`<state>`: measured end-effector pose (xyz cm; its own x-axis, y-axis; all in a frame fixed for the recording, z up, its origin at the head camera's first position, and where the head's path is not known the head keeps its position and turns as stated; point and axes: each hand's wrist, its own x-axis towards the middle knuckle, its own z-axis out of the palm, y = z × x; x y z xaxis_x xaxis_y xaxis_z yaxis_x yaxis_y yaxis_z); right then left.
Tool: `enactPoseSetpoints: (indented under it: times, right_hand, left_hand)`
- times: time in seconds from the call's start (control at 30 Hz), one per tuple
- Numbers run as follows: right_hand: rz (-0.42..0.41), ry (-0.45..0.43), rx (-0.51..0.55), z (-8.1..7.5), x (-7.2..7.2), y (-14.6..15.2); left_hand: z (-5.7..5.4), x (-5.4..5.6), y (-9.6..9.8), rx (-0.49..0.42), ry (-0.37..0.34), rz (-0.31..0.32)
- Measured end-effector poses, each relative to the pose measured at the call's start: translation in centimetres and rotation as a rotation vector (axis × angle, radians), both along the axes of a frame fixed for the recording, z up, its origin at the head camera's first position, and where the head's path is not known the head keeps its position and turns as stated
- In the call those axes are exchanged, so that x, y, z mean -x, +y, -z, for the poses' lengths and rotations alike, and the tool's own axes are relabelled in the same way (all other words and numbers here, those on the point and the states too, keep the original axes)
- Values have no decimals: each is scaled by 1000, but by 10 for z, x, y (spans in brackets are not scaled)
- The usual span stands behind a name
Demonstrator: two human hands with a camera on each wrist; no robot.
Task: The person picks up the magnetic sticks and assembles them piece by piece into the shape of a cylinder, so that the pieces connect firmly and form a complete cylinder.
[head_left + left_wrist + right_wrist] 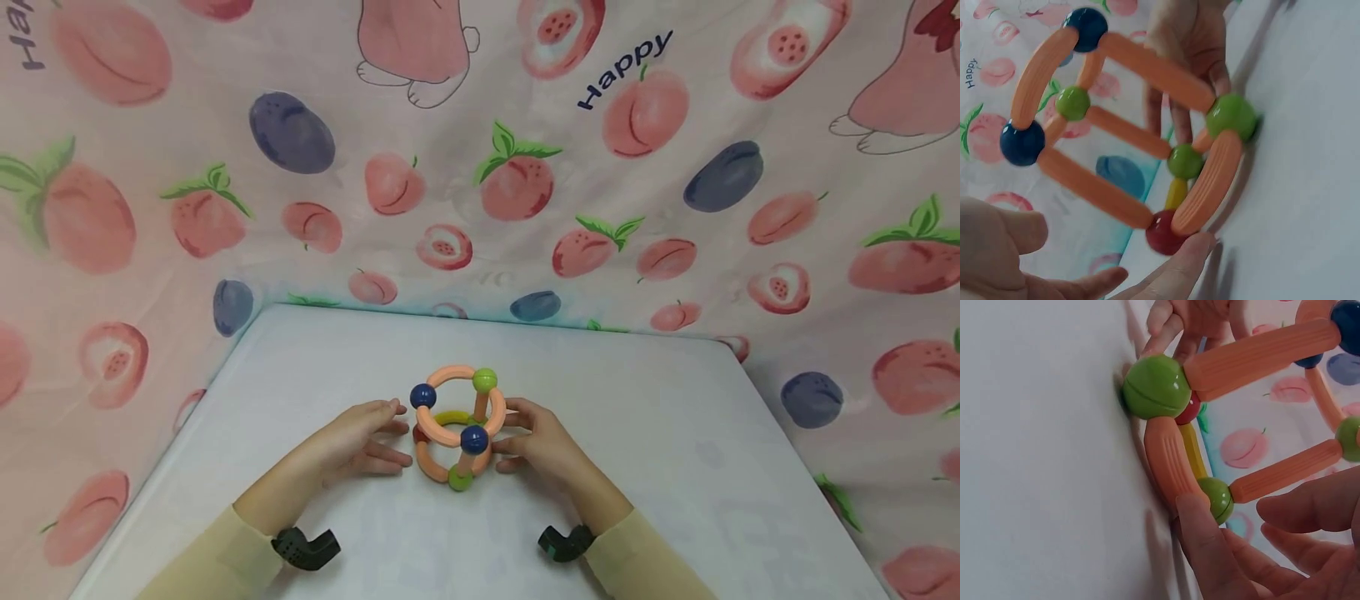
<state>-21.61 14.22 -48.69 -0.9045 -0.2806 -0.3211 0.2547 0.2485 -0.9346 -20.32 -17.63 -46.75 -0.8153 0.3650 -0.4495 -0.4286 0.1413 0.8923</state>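
A toy frame of magnetic sticks and balls (441,428) stands on the white table. Its upper ring joins curved orange sticks with two blue balls (474,439) and one green ball (485,381). Straight orange sticks (1094,187) link it to a lower ring, which has a red ball (1163,232), two green balls (1157,387) and one yellow curved stick (1192,450). My left hand (367,442) is at the left, fingers spread, one fingertip right at the red ball. My right hand (543,442) is at the right, a fingertip against a lower curved orange stick (1169,456).
The white tabletop (675,467) spreads around the toy frame. A fruit-printed cloth (450,183) hangs behind and at both sides of the table. Black wrist-worn devices (306,548) sit at both cuffs.
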Motion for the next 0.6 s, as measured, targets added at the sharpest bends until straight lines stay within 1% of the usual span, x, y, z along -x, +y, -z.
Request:
enactPoseSetpoints:
  times: [0.07,0.13,0.27,0.43,0.5,0.6]
  right_hand:
    - [-1,-2,3,-1,-1,0]
    - [-1,-1,0,-1,-2,0]
    - [9,-3,-4,-1,-3,-1]
    - [30,13,4,-2,-1,0]
    - [42,20,13,-1,1,1]
    - [80,24,25,0,6,2]
  left_hand:
    - [2,-4,2,-65,2,-1]
    - [2,-7,4,-107,4,-5]
    - [0,-6,8,-134,-4,-21]
    - [-3,1,14,-152,-2,-40]
    - [-4,5,18,-161,-2,-48]
    - [-4,14,25,-171,-16,-76]
